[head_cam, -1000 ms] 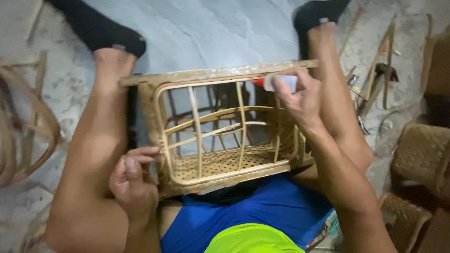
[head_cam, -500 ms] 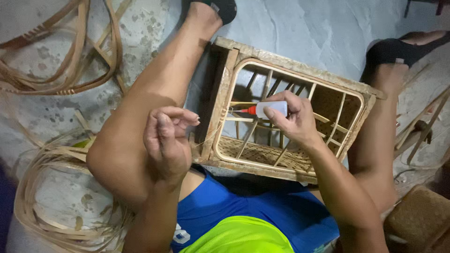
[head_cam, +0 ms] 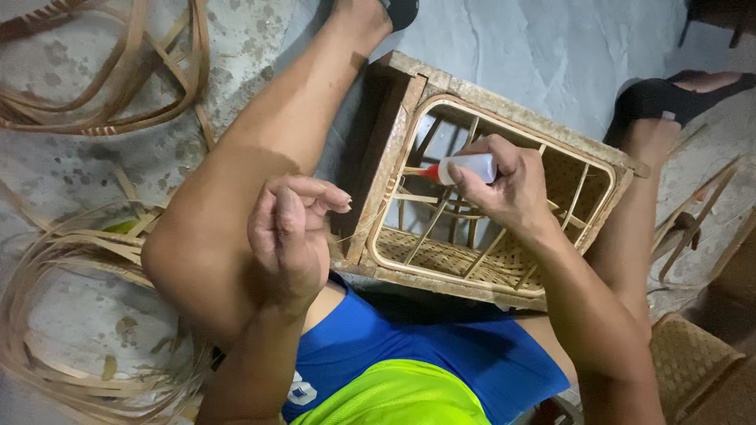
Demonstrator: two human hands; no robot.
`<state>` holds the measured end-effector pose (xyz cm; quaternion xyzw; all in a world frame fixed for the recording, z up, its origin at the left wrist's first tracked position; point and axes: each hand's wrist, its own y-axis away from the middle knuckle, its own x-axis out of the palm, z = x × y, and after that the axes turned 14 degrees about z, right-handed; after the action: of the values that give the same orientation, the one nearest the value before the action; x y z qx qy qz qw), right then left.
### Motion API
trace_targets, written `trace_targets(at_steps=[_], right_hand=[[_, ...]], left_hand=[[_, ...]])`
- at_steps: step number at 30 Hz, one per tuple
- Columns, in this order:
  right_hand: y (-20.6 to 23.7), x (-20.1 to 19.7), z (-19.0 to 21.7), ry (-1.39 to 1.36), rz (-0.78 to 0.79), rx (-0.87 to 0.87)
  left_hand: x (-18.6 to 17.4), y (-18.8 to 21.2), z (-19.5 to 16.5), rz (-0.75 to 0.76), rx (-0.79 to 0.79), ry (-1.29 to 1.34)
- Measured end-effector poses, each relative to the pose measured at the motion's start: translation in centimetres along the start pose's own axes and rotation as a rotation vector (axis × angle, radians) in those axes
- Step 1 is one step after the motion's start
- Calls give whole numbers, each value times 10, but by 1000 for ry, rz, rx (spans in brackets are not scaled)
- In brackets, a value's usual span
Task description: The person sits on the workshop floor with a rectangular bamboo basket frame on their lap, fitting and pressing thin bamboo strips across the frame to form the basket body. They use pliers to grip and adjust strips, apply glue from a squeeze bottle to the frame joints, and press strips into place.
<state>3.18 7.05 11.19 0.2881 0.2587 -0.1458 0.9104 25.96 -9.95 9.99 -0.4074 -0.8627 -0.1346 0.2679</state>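
A rattan box frame (head_cam: 409, 118) with a woven bottom and thin cross ribs lies tilted between my bare legs on the floor. My right hand (head_cam: 504, 189) grips a small white glue bottle (head_cam: 469, 167) with a red nozzle, its tip pointing left at a rib near the frame's left side. My left hand (head_cam: 291, 228) hovers by the frame's near left corner, thumb and fingers pinched together on a thin pale strand that runs toward the frame.
Loose coils of split cane (head_cam: 79, 330) lie on the stained floor at left, with more strips (head_cam: 118, 71) at top left. A woven basket (head_cam: 693, 362) sits at bottom right. Bent cane pieces (head_cam: 701, 220) lie past my right leg.
The view swung left and the frame now appears tilted. My right hand brought the glue bottle down inside the frame opening. My left hand lifted off the frame and pinched shut.
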Motion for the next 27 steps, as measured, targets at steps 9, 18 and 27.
trace_targets(at_steps=[9,18,27], right_hand=[[3,3,-2,94,-38,-135],[93,26,-81,-614,-291,-90],[361,77,-254,-905,-998,-304]], left_hand=[[-1,0,0,-3,-8,-4],[-17,10,30,-49,64,-5],[-23,29,75,-116,-3,-103]])
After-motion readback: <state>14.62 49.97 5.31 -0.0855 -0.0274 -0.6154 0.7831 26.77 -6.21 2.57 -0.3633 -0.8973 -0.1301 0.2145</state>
